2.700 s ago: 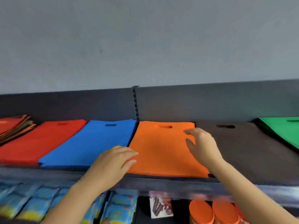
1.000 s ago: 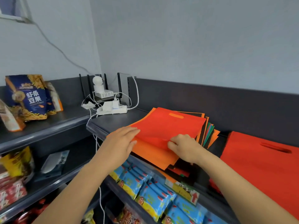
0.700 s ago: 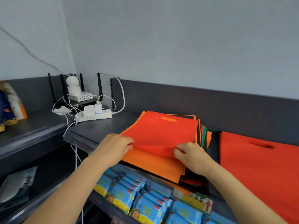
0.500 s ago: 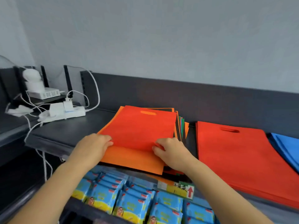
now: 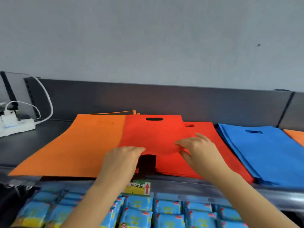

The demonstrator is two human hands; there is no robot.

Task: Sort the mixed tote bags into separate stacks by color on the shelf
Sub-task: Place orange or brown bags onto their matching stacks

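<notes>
A red tote bag (image 5: pixel 153 134) hangs slightly lifted between the mixed pile and the red stack (image 5: pixel 174 168), overlapping both. My left hand (image 5: pixel 121 160) pinches its lower left edge, and my right hand (image 5: pixel 197 150) grips its lower right edge over the red stack. An orange tote bag (image 5: pixel 74 145) now tops the mixed pile on the left, with black and orange edges peeking out behind it. Right of the red stack lie a blue stack (image 5: pixel 263 150) and, at the frame's edge, an orange stack (image 5: pixel 296 135).
The bags lie on a dark grey shelf (image 5: pixel 32 142) with a back panel. A white power strip (image 5: pixel 16 127) with cables sits at the far left. Below the shelf edge are a yellow price label (image 5: pixel 138 188) and several blue snack packets (image 5: pixel 148 209).
Both hands peeled the red bag off the mixed pile and carried it right, partly over the red stack. That uncovered the orange bag beneath, and my view swung right.
</notes>
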